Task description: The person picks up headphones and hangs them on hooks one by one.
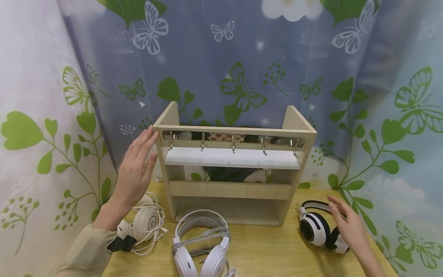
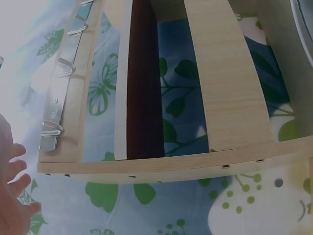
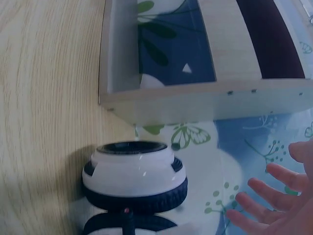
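The left hand (image 1: 135, 171) holds nothing; its fingers are straight and close together, the tips at the upper corner of a wooden rack (image 1: 230, 190), though whether they touch it I cannot tell. The right hand (image 1: 349, 223) is also empty, its fingers loosely extended and spread, just beside a black and white headset (image 1: 316, 231) on the table (image 1: 263, 250); the right wrist view shows a gap between fingers and headset. Below the left wrist, and partly hidden by it, lies a cream headset (image 1: 147, 223) tangled in its own pale cable. Between the hands, nearer the person's body, a white headset (image 1: 216, 261) lies in front of the rack, its cable wound across the headband. The rack stands upright between the hands and farther out, with a row of five metal hooks (image 1: 233, 144) along its top rail, level with the left fingertips. Every hook is bare and all three headsets are on the table, neither hung nor lifted, so the work looks barely begun, with each headset yet to be dealt with. Beyond both hands, a curtain (image 1: 194, 46) printed with butterflies and leaves closes off the space.
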